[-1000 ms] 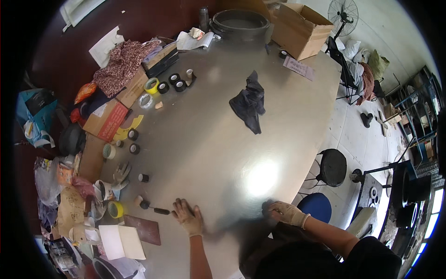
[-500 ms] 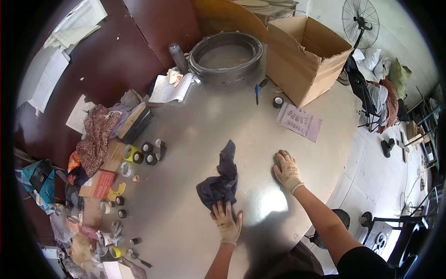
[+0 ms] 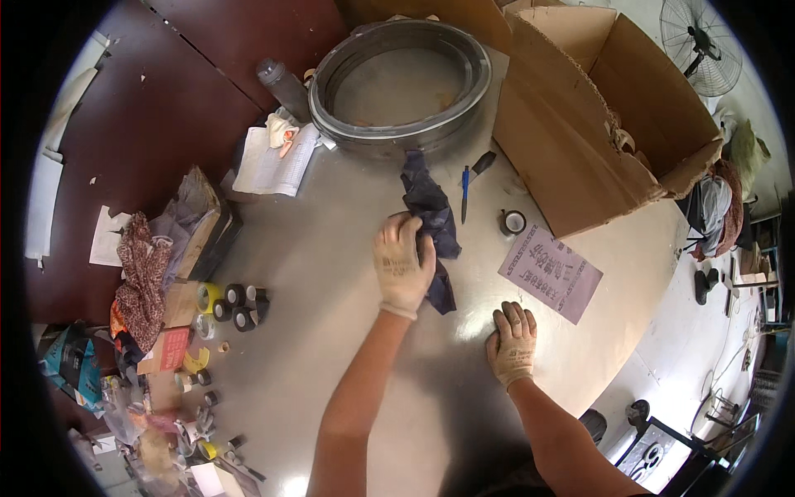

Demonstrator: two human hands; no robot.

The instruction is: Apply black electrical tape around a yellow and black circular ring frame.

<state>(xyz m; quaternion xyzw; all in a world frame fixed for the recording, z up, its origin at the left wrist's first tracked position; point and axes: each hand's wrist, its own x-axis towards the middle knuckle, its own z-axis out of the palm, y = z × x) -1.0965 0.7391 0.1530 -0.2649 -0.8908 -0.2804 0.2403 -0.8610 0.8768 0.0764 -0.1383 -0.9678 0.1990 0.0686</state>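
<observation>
A crumpled dark navy cloth (image 3: 429,203) lies stretched out on the metal tabletop (image 3: 315,265). My left hand (image 3: 402,261), in a pale work glove, grips the cloth's left side with bent fingers, the thumb resting over it. Part of the cloth is hidden behind that hand. To the right, my gloved right hand (image 3: 513,344) rests on the table, holding nothing, its fingers stretched forward and darkened at the tips. The purple printed sheet (image 3: 552,273) lies just beyond it. Between sheet and cloth are a black tape roll (image 3: 513,222) and a blue pen (image 3: 464,195).
Ahead stands a large round ring frame (image 3: 397,130), with a grey bottle (image 3: 281,87) and an open notebook (image 3: 269,170) to its left. An open cardboard box (image 3: 571,141) occupies the far right. Tape rolls (image 3: 236,296) and clutter line the left edge. A fan (image 3: 704,45) stands behind the box.
My left hand and the cloth have moved forward, toward the ring frame, and the cloth is more drawn out. My right hand stays on the table. The view has shifted.
</observation>
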